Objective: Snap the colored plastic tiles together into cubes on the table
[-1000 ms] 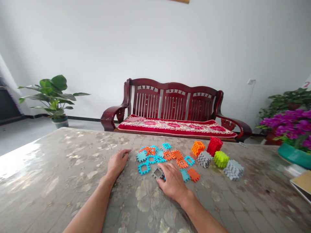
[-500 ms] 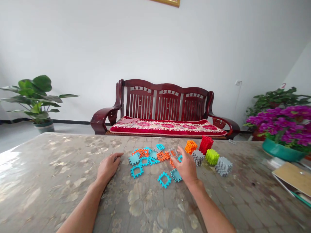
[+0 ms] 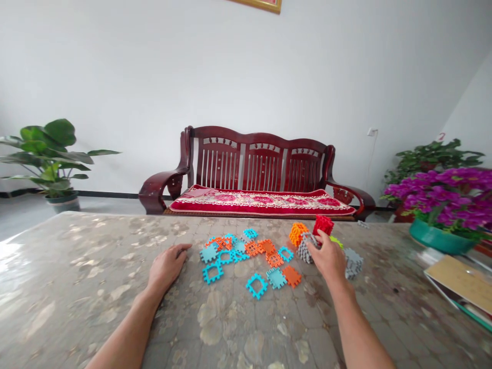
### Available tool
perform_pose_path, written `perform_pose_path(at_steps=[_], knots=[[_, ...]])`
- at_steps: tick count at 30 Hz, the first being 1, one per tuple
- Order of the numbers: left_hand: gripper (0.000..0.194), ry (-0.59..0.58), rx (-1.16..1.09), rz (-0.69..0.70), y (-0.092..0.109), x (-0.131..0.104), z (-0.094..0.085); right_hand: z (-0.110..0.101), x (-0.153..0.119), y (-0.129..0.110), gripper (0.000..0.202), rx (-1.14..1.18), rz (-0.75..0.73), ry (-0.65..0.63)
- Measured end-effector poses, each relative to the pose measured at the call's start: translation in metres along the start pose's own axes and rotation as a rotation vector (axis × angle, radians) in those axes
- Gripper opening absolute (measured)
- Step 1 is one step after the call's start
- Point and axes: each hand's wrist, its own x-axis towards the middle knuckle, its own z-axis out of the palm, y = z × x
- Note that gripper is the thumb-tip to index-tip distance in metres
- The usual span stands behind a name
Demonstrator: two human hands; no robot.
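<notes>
My right hand (image 3: 329,257) reaches over the stacks at the right and pinches a grey interlocking tile (image 3: 309,238) on top of a grey tile stack (image 3: 305,252). Just behind stand an orange stack (image 3: 298,233) and a red stack (image 3: 323,224). A lime stack (image 3: 336,242) is partly covered by this hand, and another grey stack (image 3: 353,263) is to its right. On the table, my left hand (image 3: 167,264) rests with its fingers extended, holding nothing. Loose blue tiles (image 3: 257,286) and orange tiles (image 3: 291,276) lie flat between both hands.
A patterned cover lies over the table (image 3: 215,328). Purple flowers in a teal pot (image 3: 438,238) and a brown clipboard-like board (image 3: 463,277) occupy the right side. Beyond the table is a dark red wooden bench (image 3: 261,159); a potted plant (image 3: 57,154) stands at left.
My right hand has moved right with the grey tile, from the loose tiles to the grey stack, uncovering orange and blue tiles. My left hand stays in place. The view has shifted slightly.
</notes>
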Motion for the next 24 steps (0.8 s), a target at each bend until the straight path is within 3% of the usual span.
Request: perform_pose_path(at_steps=[5,8,12,19,24], knots=[[0.042,-0.009,0.011,-0.016,0.001,-0.001,-0.001,-0.001,0.0,0.003,0.052,-0.05,0.012,-0.045],[0.041,-0.003,0.011,-0.011,0.002,-0.001,-0.002,-0.004,-0.001,-0.002,0.048,-0.054,-0.001,0.008],[0.043,-0.025,0.017,0.018,0.005,-0.002,-0.003,0.001,-0.005,-0.02,0.043,0.067,-0.135,0.055],[0.05,-0.101,-0.038,0.229,0.014,-0.007,0.0,0.041,-0.038,-0.086,0.042,0.28,-0.459,-0.314],[0.049,-0.157,-0.086,0.309,0.016,-0.009,0.004,0.061,-0.049,-0.124,0.046,0.198,-0.608,-0.43]])
